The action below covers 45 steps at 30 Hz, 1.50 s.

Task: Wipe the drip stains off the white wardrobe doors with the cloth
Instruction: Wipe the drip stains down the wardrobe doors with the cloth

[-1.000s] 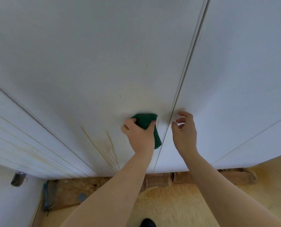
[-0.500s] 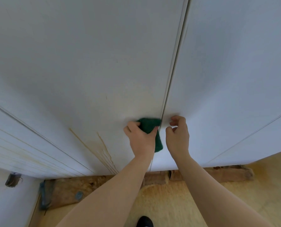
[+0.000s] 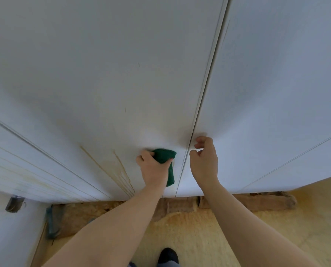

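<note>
Left hand [image 3: 155,170] has its fingers wrapped round the green cloth [image 3: 163,156] and holds it against the left door [image 3: 103,74]; right hand [image 3: 205,160] is up beside the gap [image 3: 205,83] between the doors, fingers curled in with nothing in them, over the edge of the right door [image 3: 276,74]; can't tell if the knuckles actually touch it. Both doors are plain white and fill most of the view; another white panel [image 3: 26,160] on the far left has faint yellowish streaks running down it. Under the doors there's a yellowish floor [image 3: 209,237]; a rough brown wooden strip [image 3: 257,202] runs along the bottom of the wardrobe. The drip stains [image 3: 122,170] are thin brownish-yellow lines low on the left door, just left of the cloth hand, running down to the bottom edge; the cloth sits between those lines and the gap, part of it hanging below the palm; a dark shoe toe [image 3: 167,255] pokes in at the bottom.
</note>
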Available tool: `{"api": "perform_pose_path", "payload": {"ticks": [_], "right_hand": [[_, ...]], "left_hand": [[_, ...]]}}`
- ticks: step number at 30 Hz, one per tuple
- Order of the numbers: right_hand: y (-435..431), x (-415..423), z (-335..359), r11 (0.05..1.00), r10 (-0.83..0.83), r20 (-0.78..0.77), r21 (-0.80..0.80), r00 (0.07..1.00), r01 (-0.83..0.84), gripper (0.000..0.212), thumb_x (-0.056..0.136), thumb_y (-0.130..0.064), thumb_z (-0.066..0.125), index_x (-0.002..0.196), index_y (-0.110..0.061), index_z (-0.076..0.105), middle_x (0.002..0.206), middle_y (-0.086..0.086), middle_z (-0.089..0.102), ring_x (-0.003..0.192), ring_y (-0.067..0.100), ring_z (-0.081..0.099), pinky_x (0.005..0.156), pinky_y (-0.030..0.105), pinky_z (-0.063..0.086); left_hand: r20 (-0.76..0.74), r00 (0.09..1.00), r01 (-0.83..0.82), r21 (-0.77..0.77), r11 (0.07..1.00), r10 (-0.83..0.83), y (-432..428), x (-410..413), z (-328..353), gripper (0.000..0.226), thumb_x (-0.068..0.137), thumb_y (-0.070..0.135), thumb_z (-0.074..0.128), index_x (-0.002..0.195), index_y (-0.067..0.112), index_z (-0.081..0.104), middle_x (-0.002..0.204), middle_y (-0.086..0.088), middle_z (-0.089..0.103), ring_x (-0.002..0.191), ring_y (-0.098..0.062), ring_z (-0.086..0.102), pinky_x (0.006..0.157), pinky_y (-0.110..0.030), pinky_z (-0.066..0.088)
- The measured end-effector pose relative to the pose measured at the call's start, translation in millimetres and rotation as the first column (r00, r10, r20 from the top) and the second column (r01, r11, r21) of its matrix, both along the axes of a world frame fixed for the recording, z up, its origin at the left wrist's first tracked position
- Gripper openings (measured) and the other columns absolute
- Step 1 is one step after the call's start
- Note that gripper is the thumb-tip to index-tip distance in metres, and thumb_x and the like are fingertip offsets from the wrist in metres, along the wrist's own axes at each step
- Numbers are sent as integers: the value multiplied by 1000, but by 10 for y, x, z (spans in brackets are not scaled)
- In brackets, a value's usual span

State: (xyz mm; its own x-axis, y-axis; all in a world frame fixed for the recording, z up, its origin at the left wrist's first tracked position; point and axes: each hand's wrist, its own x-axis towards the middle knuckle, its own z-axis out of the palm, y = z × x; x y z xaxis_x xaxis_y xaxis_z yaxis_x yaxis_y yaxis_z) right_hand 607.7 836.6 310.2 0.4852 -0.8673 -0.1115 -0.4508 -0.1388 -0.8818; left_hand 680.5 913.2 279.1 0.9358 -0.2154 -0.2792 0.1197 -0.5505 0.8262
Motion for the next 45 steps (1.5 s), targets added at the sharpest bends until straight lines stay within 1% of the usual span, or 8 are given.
{"api": "perform_pose_path", "payload": {"ticks": [4,11,17,23,30,35,41,45], "right_hand": [[87,11,-66,1000,19,-60,22,998,-18,33,90,-2,46,120,-16,47,109,-5,51,81,12,50,63,19,36],[304,157,-90,996,76,-67,49,995,-73,23,90,-4,42,99,-24,49,107,-7,54,85,12,51,62,15,36],[599,404,-80,993,104,-62,65,993,-100,22,90,-6,42,95,-24,53,100,-5,57,76,11,52,69,24,40],[832,552,-49,993,100,-96,66,990,-94,21,92,-7,42,95,-23,55,96,-8,57,67,4,49,61,19,38],[1083,936,-20,993,101,-79,73,992,-95,22,91,-7,42,94,-23,57,93,-7,57,63,5,48,57,17,37],[1215,1043,-95,988,138,-125,82,982,-129,21,91,-8,42,94,-23,57,95,-5,58,63,6,48,59,20,37],[1221,1016,-144,994,80,-141,83,987,-69,22,90,-7,42,94,-21,58,94,-5,59,60,5,48,56,18,37],[1253,959,-176,993,81,-140,96,987,-68,22,91,-6,42,95,-21,58,95,-5,59,59,6,47,55,16,37]], "left_hand": [[34,999,-34,-17,999,35,214,183,-16,52,73,21,79,108,8,42,123,-8,36,88,-15,40,79,-26,39],[80,971,-223,-17,975,224,848,619,89,57,73,16,78,118,7,45,130,-10,36,104,-17,43,85,-24,34],[231,963,-122,-79,989,138,959,744,233,54,73,19,79,114,5,46,122,-3,36,95,-9,37,84,-20,34],[-14,981,-194,22,981,194,1304,999,-55,51,76,17,76,115,5,46,126,-12,38,106,-30,49,83,-31,38],[276,950,-115,-117,986,143,1520,1267,241,51,71,19,80,110,9,48,112,4,35,97,-9,40,84,-21,35],[24,995,-101,-18,995,101,1592,1273,-18,48,78,19,74,114,6,45,123,-7,37,104,-25,49,82,-27,36],[175,975,-102,-177,979,133,1552,1307,165,45,74,19,78,101,16,42,112,6,33,93,-8,41,83,-19,34],[29,998,-62,-21,998,62,1553,1311,-43,47,76,19,76,108,9,43,121,-6,37,97,-18,45,81,-25,36]]}}
